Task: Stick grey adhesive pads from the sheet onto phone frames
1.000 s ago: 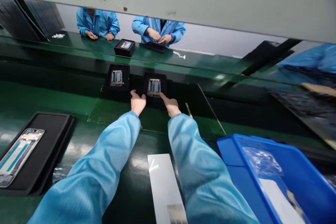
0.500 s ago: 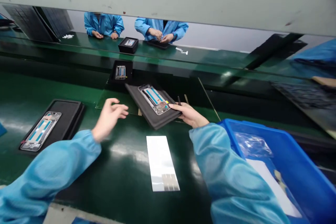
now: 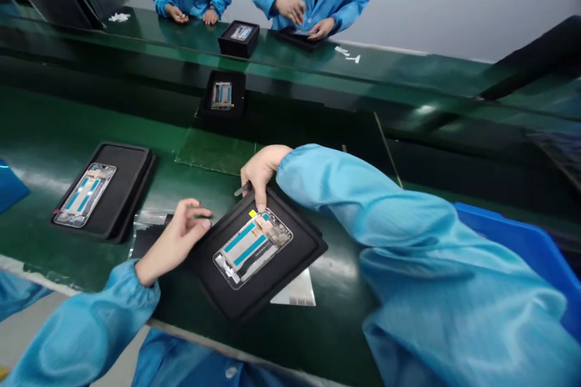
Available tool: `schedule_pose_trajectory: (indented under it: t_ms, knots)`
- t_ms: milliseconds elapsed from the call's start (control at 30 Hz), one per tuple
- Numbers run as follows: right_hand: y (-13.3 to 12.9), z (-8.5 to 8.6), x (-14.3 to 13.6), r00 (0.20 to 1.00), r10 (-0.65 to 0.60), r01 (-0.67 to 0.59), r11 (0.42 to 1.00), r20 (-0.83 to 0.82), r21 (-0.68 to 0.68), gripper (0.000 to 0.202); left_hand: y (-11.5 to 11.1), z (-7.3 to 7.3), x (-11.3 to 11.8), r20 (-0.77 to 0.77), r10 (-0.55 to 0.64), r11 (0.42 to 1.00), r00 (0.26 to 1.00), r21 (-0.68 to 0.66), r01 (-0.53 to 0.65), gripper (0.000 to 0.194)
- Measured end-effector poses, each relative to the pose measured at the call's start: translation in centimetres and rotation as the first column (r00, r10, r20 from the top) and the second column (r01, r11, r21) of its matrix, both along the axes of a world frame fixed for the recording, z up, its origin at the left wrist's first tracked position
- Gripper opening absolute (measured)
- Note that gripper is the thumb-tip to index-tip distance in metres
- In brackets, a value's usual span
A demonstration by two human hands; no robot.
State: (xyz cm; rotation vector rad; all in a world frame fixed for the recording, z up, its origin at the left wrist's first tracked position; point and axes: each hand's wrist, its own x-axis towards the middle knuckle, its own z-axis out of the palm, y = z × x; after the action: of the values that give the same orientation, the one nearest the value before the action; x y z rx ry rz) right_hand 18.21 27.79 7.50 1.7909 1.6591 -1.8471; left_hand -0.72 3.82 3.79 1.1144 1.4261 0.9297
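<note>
My right hand (image 3: 262, 172) grips the far corner of a black foam tray (image 3: 281, 269), its thumb on top by a yellow tab. On that tray lies a phone frame (image 3: 247, 246) with blue strips. A thin tool, partly hidden, sticks out from the same hand. My left hand (image 3: 179, 233), fingers loosely apart and holding nothing, is beside the tray's left edge. Part of a white sheet (image 3: 297, 290) shows from under the tray. Further left, stacked black trays (image 3: 129, 193) carry another phone frame (image 3: 86, 193).
A blue bin (image 3: 508, 227) stands at the right, partly behind my sleeve. Across the bench, another tray (image 3: 238, 87) holds a frame. Two people in blue work at the far counter, near a tray stack (image 3: 239, 47) and white strips (image 3: 347, 53).
My right hand has brought the tray nearer and turned it, now over the white sheet. The view has tilted downward. My left hand stays open to its left.
</note>
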Motion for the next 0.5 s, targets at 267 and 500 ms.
schedule_pose_trajectory:
  t_ms: [267, 500]
  knots:
    - [1.2, -5.1, -6.3, 0.762, 0.644, -0.636, 0.725, 0.067, 0.263, 0.036, -6.4, -2.4, 2.5, -0.108, 0.185, 0.983, 0.977, 0.007, -0.185, 0.043]
    - [-5.0, -3.7, -8.4, 0.547, 0.762, -0.818, 0.397, 0.347, 0.417, 0.039, -11.3, -3.0, 2.6, -0.149, 0.146, 0.983, 0.978, -0.089, -0.161, 0.046]
